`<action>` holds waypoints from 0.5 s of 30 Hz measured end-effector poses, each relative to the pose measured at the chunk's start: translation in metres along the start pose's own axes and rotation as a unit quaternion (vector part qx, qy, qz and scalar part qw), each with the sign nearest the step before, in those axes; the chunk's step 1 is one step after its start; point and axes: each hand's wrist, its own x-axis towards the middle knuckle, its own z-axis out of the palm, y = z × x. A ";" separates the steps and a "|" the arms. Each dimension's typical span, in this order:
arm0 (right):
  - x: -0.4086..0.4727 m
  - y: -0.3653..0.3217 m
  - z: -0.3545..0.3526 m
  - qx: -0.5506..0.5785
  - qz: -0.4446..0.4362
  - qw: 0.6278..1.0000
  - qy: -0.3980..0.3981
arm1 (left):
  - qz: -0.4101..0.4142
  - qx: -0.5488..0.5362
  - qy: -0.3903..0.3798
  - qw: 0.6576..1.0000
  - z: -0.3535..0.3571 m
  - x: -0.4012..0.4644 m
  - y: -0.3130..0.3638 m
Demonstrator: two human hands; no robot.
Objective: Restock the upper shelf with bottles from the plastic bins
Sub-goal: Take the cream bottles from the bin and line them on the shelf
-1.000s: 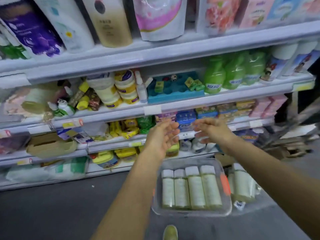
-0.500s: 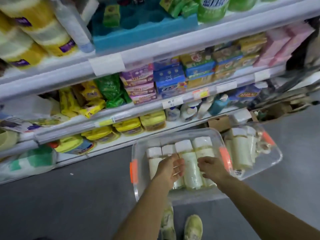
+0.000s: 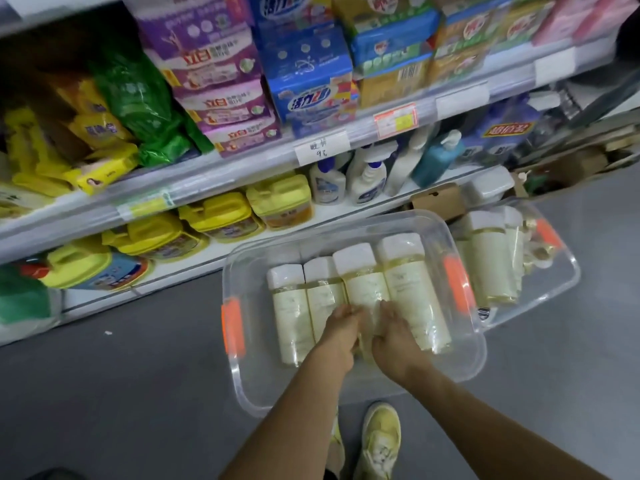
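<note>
From the head camera, looking down, a clear plastic bin (image 3: pixel 349 393) with orange handle clips sat on the grey floor (image 3: pixel 121 375) in front of the shelving. Four pale cream bottles (image 3: pixel 291 317) with white caps lay side by side inside that bin, caps pointing toward the shelves. Both hands were down in the bin on the third bottle (image 3: pixel 363 285) from the left: the left hand (image 3: pixel 341 332) curled round its left side, the right hand (image 3: pixel 394 336) curled round its right side, fingers wrapped on the bottle's lower half, so the two hands were clamped on the same bottle. A second clear bin (image 3: pixel 568 271) stood just right of the first, touching or nearly touching it, with more cream bottles in it. Behind the first bin, the lowest shelf (image 3: pixel 214 251) carried yellow-lidded jugs (image 3: pixel 221 220) and, further right, white spray bottles (image 3: pixel 367 178). The shelf above held purple (image 3: pixel 221 91), blue and green packs. A yellow-green shoe (image 3: pixel 381 438) showed on the floor just nearer than the bin. The upper shelf to be restocked was out of view
</note>
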 end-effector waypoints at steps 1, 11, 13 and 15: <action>0.000 0.001 0.002 0.007 -0.006 1.000 0.020 | -0.002 0.016 -0.005 1.000 0.002 0.004 -0.002; 0.008 0.010 0.001 0.113 -0.042 0.991 0.067 | 0.036 0.019 -0.005 0.999 -0.003 0.043 -0.015; 0.013 0.010 0.005 0.144 -0.029 0.987 0.069 | 0.040 0.022 -0.004 0.999 -0.006 0.046 -0.016; 0.018 0.008 0.006 0.179 -0.011 0.982 0.067 | 0.038 0.026 -0.009 0.999 -0.009 0.048 -0.017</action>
